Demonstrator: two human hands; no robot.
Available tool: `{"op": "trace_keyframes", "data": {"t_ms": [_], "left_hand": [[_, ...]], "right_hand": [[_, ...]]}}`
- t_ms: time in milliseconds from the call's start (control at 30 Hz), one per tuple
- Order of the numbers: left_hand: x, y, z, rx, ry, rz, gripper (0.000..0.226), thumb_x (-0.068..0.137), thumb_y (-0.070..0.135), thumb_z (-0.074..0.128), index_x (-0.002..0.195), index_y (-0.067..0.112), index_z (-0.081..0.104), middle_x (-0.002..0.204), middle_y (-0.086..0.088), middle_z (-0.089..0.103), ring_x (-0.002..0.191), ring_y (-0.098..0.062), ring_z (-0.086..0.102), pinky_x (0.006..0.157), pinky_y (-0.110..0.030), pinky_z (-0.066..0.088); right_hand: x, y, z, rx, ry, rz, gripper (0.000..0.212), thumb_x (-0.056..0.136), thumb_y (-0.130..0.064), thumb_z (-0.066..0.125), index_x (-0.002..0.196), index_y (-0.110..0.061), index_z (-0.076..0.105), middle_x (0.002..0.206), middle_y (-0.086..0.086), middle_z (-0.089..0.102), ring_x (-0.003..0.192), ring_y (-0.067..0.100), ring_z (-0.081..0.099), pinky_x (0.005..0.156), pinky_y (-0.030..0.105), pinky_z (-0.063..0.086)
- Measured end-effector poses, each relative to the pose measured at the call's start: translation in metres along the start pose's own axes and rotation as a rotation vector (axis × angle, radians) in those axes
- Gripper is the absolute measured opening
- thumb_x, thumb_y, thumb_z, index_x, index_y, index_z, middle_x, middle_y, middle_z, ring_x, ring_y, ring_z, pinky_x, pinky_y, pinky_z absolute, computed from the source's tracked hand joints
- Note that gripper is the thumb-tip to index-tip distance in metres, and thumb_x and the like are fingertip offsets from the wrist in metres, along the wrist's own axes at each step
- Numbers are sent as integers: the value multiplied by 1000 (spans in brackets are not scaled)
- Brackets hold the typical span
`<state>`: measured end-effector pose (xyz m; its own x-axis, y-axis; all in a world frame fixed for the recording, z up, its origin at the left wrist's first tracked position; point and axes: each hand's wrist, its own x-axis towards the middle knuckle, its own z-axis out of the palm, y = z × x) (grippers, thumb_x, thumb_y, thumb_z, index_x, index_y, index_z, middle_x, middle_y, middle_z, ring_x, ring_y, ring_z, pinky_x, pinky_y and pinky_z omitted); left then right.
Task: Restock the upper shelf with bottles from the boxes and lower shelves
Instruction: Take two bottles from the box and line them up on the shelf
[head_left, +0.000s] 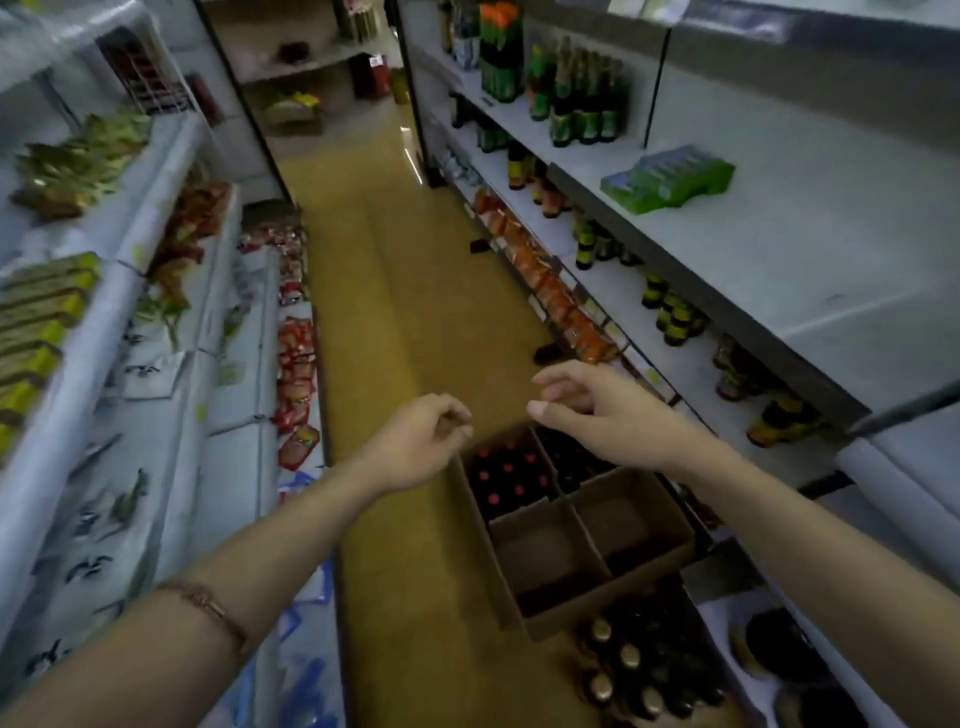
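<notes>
A cardboard box (644, 525) with dividers stands on the aisle floor at the right. Its far-left compartment holds several dark bottles with red caps (506, 475); the two near compartments look empty. More dark bottles with gold caps (628, 657) stand on the floor just in front of it. My left hand (423, 441) hovers above the box's left edge, fingers loosely curled, holding nothing. My right hand (592, 402) hovers over the far side of the box, fingers relaxed and spread, empty. The wide upper shelf (810, 244) on the right is mostly bare.
Green bottles (582, 98) and a flat green pack (670, 176) sit on the upper right shelves. Lower right shelves hold yellow-labelled bottles (675, 317) and orange packets (550, 291). Shelves of packets line the left. The yellow floor (395, 291) runs between them.
</notes>
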<state>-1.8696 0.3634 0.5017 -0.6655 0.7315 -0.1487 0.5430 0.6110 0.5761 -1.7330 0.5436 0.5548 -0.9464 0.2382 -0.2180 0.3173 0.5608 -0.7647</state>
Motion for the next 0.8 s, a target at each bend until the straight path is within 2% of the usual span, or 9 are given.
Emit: {"op": "trace_keyframes", "data": {"t_ms": [33,100,167,300,500,667,800], "left_hand": [[11,-6,2,4,-18,-9,22,94,17,59,111,6,62,108,-9,61,98,-21,60,86,-25,45],[31,-20,7,-1,-49,-9,20,94,16,59,110,4,62,107,-11,61,95,-21,59,89,-29,47],[51,-35,15,-6,-92,-5,19,94,14,58,111,4,60,106,-11,59,94,-20,57,85,-26,45],[102,-70,34,-4,-202,51,14,96,17,55,109,12,57,111,-9,55,94,-19,55,80,-20,42],[186,-127,60,57,-397,100,22,98,23,51,118,14,55,106,4,46,94,-12,49,87,-23,43],[232,-184,103,93,-525,59,26,98,20,49,122,12,54,106,2,46,104,-19,54,91,-27,44],[253,-221,155,85,-578,34,35,98,23,49,133,17,47,121,-3,48,93,-13,54,91,-33,48]], "right_hand": [[9,6,0,9,1,17,43,95,-46,55,133,-27,50,120,-11,55,106,6,53,72,14,46],[28,18,0,27,11,60,43,95,-45,55,133,-26,50,121,-10,55,108,7,54,78,17,45],[47,32,4,42,23,102,44,95,-45,55,134,-24,50,122,-8,56,107,8,54,81,19,44],[89,52,21,98,34,198,44,96,-43,55,134,-22,49,122,-7,56,103,7,54,64,12,46],[154,83,56,120,73,334,45,97,-40,55,136,-19,50,129,-1,56,106,10,54,83,22,42],[207,127,93,179,111,446,42,98,-37,54,136,-18,49,133,0,53,114,13,54,87,23,44],[249,186,132,149,84,488,45,98,-37,54,138,-16,47,134,3,51,117,17,54,88,24,44]]}}
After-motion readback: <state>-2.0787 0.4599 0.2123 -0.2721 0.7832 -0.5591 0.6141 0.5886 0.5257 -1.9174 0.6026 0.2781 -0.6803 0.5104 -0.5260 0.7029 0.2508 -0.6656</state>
